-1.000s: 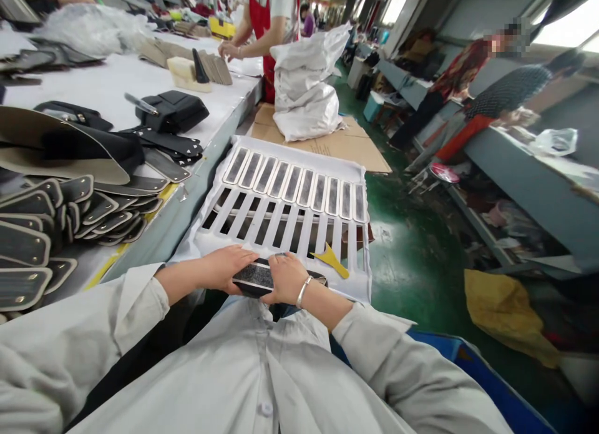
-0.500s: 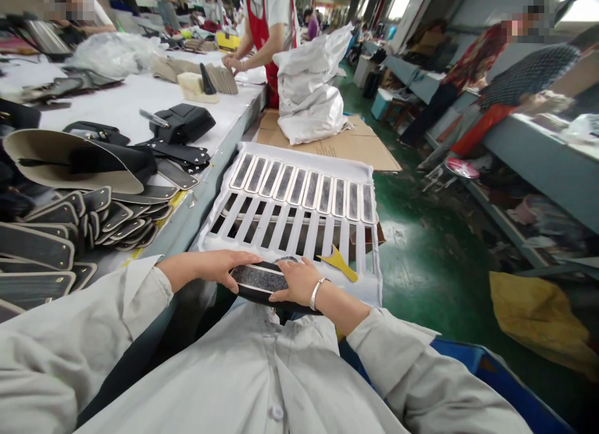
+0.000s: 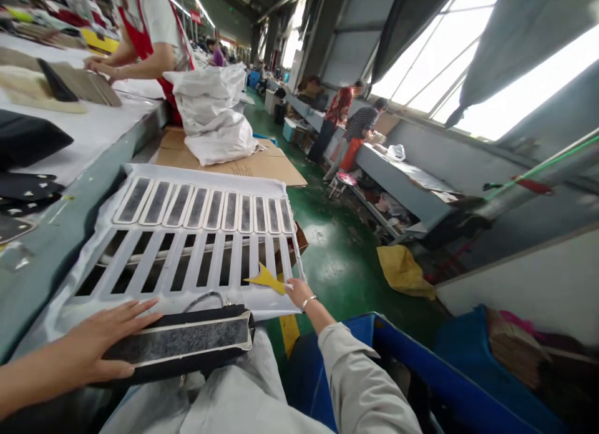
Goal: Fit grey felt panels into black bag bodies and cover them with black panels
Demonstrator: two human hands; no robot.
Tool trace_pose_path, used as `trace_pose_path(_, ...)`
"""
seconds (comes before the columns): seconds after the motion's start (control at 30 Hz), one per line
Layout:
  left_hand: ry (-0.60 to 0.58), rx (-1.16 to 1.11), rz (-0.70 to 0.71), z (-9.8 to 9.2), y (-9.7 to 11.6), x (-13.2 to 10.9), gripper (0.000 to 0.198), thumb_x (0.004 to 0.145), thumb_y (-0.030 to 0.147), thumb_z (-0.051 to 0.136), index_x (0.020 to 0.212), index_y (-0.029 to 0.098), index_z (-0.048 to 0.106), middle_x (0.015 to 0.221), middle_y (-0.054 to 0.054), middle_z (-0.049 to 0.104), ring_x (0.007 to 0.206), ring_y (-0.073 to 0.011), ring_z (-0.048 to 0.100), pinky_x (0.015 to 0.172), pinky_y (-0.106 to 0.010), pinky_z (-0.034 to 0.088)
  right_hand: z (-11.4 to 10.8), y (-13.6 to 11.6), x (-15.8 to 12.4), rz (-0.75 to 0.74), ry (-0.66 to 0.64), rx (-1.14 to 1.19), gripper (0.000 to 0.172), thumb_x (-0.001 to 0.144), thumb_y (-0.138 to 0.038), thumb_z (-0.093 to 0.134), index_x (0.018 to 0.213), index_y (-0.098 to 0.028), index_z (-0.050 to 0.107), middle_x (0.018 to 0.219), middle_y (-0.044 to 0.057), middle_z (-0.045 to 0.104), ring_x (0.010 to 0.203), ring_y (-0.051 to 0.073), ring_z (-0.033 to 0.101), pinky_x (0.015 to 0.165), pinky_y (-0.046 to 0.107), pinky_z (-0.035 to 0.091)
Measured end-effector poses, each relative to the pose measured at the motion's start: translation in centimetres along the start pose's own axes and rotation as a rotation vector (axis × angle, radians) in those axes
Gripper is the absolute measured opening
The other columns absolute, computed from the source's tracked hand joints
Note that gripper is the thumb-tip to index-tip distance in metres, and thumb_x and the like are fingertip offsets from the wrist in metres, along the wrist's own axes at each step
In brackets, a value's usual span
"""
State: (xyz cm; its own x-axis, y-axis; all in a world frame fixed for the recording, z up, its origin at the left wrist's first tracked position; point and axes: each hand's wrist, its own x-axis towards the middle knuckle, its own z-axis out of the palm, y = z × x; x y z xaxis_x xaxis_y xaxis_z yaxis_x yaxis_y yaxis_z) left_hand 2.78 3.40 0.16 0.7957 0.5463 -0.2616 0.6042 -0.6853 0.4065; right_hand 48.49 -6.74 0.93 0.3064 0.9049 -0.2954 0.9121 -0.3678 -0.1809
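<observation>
A long black piece point(image 3: 196, 341), apparently a bag turned on its side, lies across my lap with a grey speckled strip between pale edges facing up. My left hand point(image 3: 112, 337) grips its left end, thumb on the near side and fingers over the far side. At the white slotted rack's front right corner, my right hand point(image 3: 300, 294) has its fingers closed on the narrow end of a yellow fork-tipped plastic scraper point(image 3: 264, 278). On the rack point(image 3: 187, 172), several grey strips with pale borders point(image 3: 214, 209) lie in a row beyond the open slots.
A worktable point(image 3: 135, 122) with black pieces runs along the left. White sacks point(image 3: 218, 125) stand on cardboard point(image 3: 276, 162) behind the rack. A blue bin point(image 3: 344, 340) is by my right arm. A co-worker in a red apron point(image 3: 140, 28) stands at the table.
My right hand has left the black piece and moved right to the scraper's narrow end. My left hand stays on the piece. The view has swung right.
</observation>
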Motion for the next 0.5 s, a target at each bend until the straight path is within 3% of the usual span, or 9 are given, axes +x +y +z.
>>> trace_pose_path(0.07, 0.047, 0.080, -0.027, 0.8, 2.3, 1.0, 0.072, 0.066, 0.049, 0.063, 0.135, 0.047, 0.040, 0.145, 0.001, 0.037, 0.130, -0.0428, 0.035, 0.104, -0.065, 0.020, 2.3, -0.2, 1.1, 0.021, -0.008, -0.020, 0.029, 0.087, -0.025, 0.054, 0.113, -0.015, 0.062, 0.113, 0.013, 0.063, 0.103, 0.021, 0.061, 0.085, 0.028, 0.047)
trace_pose_path(0.13, 0.068, 0.103, -0.031, 1.0, 5.1, 1.9, 0.075, 0.067, 0.041, 0.063, 0.137, 0.046, 0.036, 0.144, 0.001, 0.040, 0.129, -0.0402, 0.038, 0.106, -0.065, 0.014, 4.3, -0.9, 2.7, 0.023, -0.025, -0.032, 0.033, 0.085, -0.022, 0.056, 0.118, -0.016, 0.058, 0.122, 0.013, 0.057, 0.113, 0.021, 0.055, 0.092, 0.030, 0.043)
trace_pose_path(0.23, -0.032, 0.102, -0.030, 0.3, 8.3, 2.8, 0.085, 0.064, 0.035, 0.067, 0.142, 0.036, 0.033, 0.147, -0.006, 0.035, 0.131, -0.0377, 0.036, 0.108, -0.062, 0.014, 6.3, -2.1, 5.4, 0.035, -0.077, -0.053, 0.038, 0.085, -0.023, 0.057, 0.122, -0.015, 0.052, 0.126, 0.013, 0.054, 0.115, 0.023, 0.052, 0.094, 0.037, 0.042)
trace_pose_path(0.37, -0.133, 0.087, -0.049, -0.6, 10.0, 4.0, 0.088, 0.067, 0.039, 0.066, 0.145, 0.028, 0.027, 0.151, -0.010, 0.027, 0.136, -0.0351, 0.029, 0.109, -0.060, 0.017, 6.9, -2.2, 7.9, 0.065, -0.158, -0.080, 0.044, 0.085, -0.029, 0.060, 0.125, -0.014, 0.048, 0.124, 0.013, 0.054, 0.111, 0.024, 0.054, 0.090, 0.042, 0.045)
trace_pose_path(0.5, -0.201, 0.058, -0.014, -0.6, 11.7, 6.1, 0.096, 0.064, 0.041, 0.070, 0.147, 0.027, 0.023, 0.152, -0.010, 0.022, 0.138, -0.0346, 0.025, 0.109, -0.058, 0.019, 5.7, -2.0, 8.7, 0.072, -0.199, -0.105, 0.044, 0.082, -0.031, 0.064, 0.121, -0.013, 0.051, 0.120, 0.012, 0.056, 0.106, 0.023, 0.056, 0.087, 0.041, 0.047)
